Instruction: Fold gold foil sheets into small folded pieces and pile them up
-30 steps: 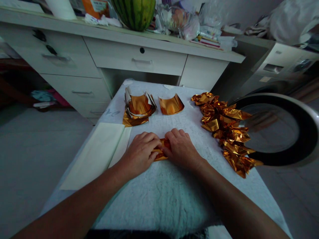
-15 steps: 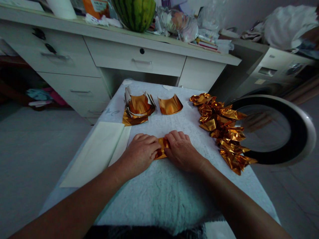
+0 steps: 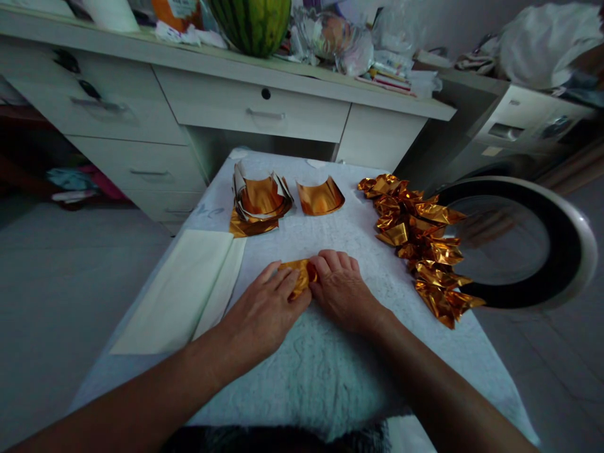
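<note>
Between my hands, on the cloth-covered table (image 3: pixel 302 365), lies a small folded piece of gold foil paper (image 3: pixel 299 277). My left hand (image 3: pixel 271 302) grips its left part, the fingers over the foil and the thumb at its near edge. My right hand (image 3: pixel 340 286) has its fingers curled closed on the right end, covering it. Beyond them a curved gold sheet (image 3: pixel 321 197) rests alone. To its left is a stack of curled gold sheets (image 3: pixel 262 199). Several folded gold foil pieces (image 3: pixel 419 242) lie in a row on the right.
Pale paper sheets (image 3: pixel 172 296) lie along the table's left side. Behind stands a white desk (image 3: pixel 259 116) with a watermelon (image 3: pixel 252 25) and plastic bags on top. An open round washing machine door (image 3: pixel 573 242) reaches close to the table's right edge.
My left hand has shifted slightly left and nearer, and its grip on the foil has changed, baring more of the foil's left part. My right hand has stayed almost in place.
</note>
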Available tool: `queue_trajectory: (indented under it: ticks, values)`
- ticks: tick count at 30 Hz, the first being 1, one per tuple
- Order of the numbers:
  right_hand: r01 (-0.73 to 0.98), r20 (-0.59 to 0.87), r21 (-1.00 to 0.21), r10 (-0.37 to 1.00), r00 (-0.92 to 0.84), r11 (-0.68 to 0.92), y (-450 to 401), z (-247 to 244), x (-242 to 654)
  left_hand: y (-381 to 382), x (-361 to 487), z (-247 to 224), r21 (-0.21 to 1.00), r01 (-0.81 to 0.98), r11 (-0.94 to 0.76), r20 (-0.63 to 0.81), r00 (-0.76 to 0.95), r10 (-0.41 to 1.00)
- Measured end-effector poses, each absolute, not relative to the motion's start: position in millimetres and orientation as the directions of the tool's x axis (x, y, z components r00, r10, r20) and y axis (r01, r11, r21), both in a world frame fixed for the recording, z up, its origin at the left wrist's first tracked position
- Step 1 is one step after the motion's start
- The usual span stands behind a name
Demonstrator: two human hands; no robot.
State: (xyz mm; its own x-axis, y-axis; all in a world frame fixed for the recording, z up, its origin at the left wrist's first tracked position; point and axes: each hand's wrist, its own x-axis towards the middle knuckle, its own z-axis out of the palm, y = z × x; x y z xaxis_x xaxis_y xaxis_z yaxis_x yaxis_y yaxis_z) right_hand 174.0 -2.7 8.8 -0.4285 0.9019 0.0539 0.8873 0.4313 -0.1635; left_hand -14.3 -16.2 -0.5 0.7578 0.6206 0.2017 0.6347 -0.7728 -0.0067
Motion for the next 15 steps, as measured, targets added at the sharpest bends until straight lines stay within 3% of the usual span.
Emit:
queue_trajectory:
  ticks: [7, 15]
  values:
    - [0.879, 0.078, -0.233, 0.909, -0.409, 0.416, 0, 7, 177, -24, -17, -8, -0.024, 0.619, -0.785, 0.318, 0.75, 0.58]
    - [0.889, 0.074, -0.233, 0.919, -0.387, 0.393, 3, 6, 178, -29, -13, -11, -0.084, 0.608, -0.789, 0.295, 0.772, 0.563]
